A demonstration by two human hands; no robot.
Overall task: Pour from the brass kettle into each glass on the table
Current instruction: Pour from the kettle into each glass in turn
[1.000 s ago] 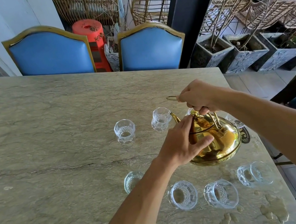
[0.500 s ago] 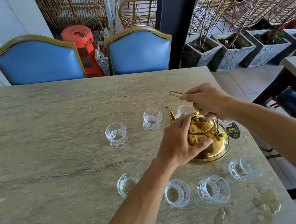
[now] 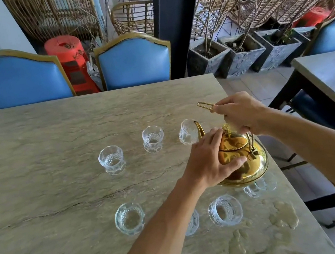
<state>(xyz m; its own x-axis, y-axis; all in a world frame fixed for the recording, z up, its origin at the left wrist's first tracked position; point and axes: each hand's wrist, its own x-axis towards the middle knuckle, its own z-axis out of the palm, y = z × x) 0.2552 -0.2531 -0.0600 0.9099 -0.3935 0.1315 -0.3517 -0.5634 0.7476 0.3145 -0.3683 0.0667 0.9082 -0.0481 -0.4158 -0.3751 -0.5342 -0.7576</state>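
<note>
The brass kettle (image 3: 248, 162) hangs tilted near the right edge of the stone table (image 3: 34, 148), its spout over the far right glass (image 3: 187, 132). My right hand (image 3: 241, 113) is closed on the kettle's wire handle. My left hand (image 3: 209, 162) presses on the lid and body. Two more clear glasses stand in the far row, the left one (image 3: 112, 163) and the middle one (image 3: 153, 139). Several glasses form the near row: one (image 3: 129, 218), one (image 3: 225, 210), one partly under my forearm (image 3: 193, 223) and one half hidden by the kettle (image 3: 259, 188).
Wet patches (image 3: 283, 216) lie on the table's near right corner. Two blue chairs (image 3: 134, 61) stand behind the far edge, with a red stool (image 3: 67, 54) between them. A second table (image 3: 334, 78) and planters (image 3: 238, 56) are off to the right.
The kettle has been lifted and swung toward the far row, its spout now over the far right glass. Both hands stayed on it. The camera moved.
</note>
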